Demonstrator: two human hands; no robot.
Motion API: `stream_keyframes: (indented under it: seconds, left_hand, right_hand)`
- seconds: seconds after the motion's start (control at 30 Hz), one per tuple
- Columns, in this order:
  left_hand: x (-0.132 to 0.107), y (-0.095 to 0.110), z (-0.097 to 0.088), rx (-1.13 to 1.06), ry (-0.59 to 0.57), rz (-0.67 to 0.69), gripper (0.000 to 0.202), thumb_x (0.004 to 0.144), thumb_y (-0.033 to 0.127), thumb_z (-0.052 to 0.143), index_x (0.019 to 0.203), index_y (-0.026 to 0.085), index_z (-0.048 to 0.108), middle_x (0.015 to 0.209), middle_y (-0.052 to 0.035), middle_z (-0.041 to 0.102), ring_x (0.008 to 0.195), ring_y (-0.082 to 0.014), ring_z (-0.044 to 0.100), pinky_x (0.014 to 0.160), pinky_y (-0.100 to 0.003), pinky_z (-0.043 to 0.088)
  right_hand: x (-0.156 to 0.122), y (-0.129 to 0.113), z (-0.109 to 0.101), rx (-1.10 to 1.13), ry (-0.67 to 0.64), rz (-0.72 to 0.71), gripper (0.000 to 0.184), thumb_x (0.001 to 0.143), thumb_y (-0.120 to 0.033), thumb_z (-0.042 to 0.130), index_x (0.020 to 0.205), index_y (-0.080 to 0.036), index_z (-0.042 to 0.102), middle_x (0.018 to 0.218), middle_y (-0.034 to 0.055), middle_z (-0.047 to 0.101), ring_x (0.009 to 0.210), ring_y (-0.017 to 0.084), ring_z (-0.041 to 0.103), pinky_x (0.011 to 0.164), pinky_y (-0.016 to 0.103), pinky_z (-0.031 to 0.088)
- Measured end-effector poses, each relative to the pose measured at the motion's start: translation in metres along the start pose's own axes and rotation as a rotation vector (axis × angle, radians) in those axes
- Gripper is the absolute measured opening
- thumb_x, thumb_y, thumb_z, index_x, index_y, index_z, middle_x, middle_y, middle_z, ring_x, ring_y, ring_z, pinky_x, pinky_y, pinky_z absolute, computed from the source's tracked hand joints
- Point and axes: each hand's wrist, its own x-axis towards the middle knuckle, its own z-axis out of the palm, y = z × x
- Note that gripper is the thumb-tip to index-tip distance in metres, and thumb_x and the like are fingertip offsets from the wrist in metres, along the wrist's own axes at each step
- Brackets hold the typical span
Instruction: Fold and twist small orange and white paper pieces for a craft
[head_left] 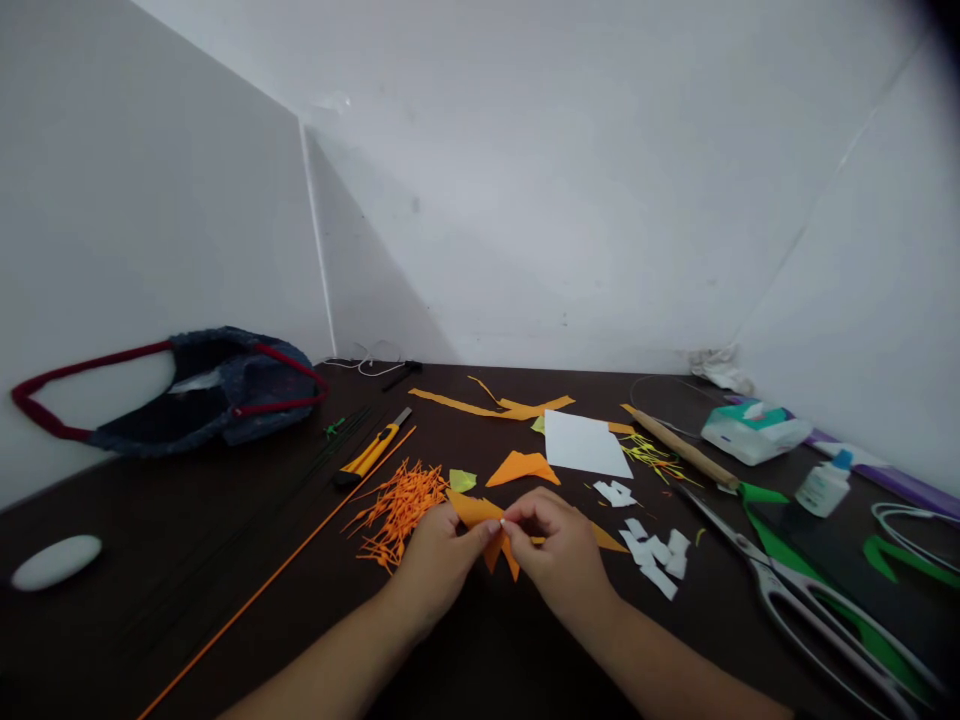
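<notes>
Both hands meet low in the middle of the dark table (195, 560). My left hand (437, 562) and my right hand (559, 550) pinch the same orange paper piece (487, 520), fingertips closed on it from either side. Pointed orange flaps hang below the fingers. A heap of thin orange paper slivers (397, 505) lies just left of my left hand. Another folded orange piece (521, 467) rests beyond the hands, next to a small yellow-green scrap (462, 480).
A yellow utility knife (373, 455), a long orange stick (285, 570), a white sheet (585, 443) and white scraps (652, 550) lie around. Large scissors (795, 590), a glue bottle (823, 485), a tissue pack (752, 430) and a wooden rod (686, 450) sit right; a dark bag (202, 390) left.
</notes>
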Motion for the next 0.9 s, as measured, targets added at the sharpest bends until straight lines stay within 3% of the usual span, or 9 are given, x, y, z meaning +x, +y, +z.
stream_keyframes:
  seconds: [0.2, 0.4, 0.5, 0.67, 0.77, 0.9]
  left_hand:
    - [-0.001, 0.000, 0.000, -0.053, 0.080, -0.045, 0.015, 0.070, 0.029, 0.058, 0.071, 0.015, 0.063, 0.066, 0.0013, 0.063, 0.062, -0.0154, 0.055, 0.058, -0.024, 0.040]
    - [-0.002, 0.001, 0.000, -0.077, 0.035, -0.041, 0.014, 0.071, 0.029, 0.058, 0.070, 0.016, 0.063, 0.066, 0.0010, 0.063, 0.061, -0.0146, 0.055, 0.059, -0.024, 0.040]
    - [-0.002, 0.002, 0.000, -0.084, 0.012, -0.020, 0.014, 0.072, 0.028, 0.057, 0.071, 0.016, 0.064, 0.066, -0.0001, 0.063, 0.062, -0.0150, 0.055, 0.060, -0.025, 0.041]
    - [-0.002, 0.003, 0.003, -0.081, 0.079, 0.006, 0.014, 0.071, 0.028, 0.057, 0.070, 0.015, 0.064, 0.064, 0.0004, 0.062, 0.061, -0.0152, 0.054, 0.059, -0.024, 0.041]
    - [-0.001, 0.000, 0.004, -0.045, 0.118, 0.018, 0.015, 0.070, 0.028, 0.057, 0.071, 0.015, 0.063, 0.066, 0.0006, 0.062, 0.062, -0.0158, 0.054, 0.058, -0.025, 0.041]
    - [-0.001, -0.004, 0.003, -0.016, 0.095, 0.012, 0.016, 0.071, 0.029, 0.056, 0.073, 0.015, 0.064, 0.068, 0.0000, 0.064, 0.064, -0.0173, 0.057, 0.059, -0.025, 0.042]
  right_hand:
    - [-0.001, -0.001, -0.002, 0.096, -0.062, 0.030, 0.011, 0.071, -0.016, 0.053, 0.069, -0.019, 0.063, 0.071, 0.0033, 0.059, 0.066, 0.016, 0.057, 0.057, 0.027, 0.046]
    - [0.002, 0.007, -0.004, 0.280, -0.136, 0.235, 0.004, 0.069, -0.018, 0.058, 0.068, -0.018, 0.062, 0.062, 0.0004, 0.059, 0.060, 0.015, 0.056, 0.058, 0.028, 0.045]
    - [0.002, 0.013, -0.003, 0.347, -0.153, 0.260, 0.006, 0.069, -0.021, 0.060, 0.074, -0.018, 0.062, 0.065, 0.0003, 0.060, 0.060, 0.014, 0.056, 0.059, 0.028, 0.046]
    - [0.002, 0.011, -0.005, 0.209, -0.153, 0.071, 0.011, 0.073, -0.024, 0.057, 0.078, -0.020, 0.067, 0.079, 0.0044, 0.063, 0.074, 0.018, 0.059, 0.067, 0.031, 0.047]
    - [0.002, 0.006, -0.005, 0.088, -0.134, -0.046, 0.014, 0.075, -0.020, 0.053, 0.075, -0.021, 0.067, 0.076, 0.0041, 0.063, 0.073, 0.018, 0.059, 0.067, 0.031, 0.046]
    - [0.002, 0.004, -0.003, 0.015, -0.096, -0.069, 0.014, 0.073, -0.016, 0.053, 0.070, -0.021, 0.066, 0.070, 0.0028, 0.062, 0.066, 0.016, 0.058, 0.061, 0.029, 0.046]
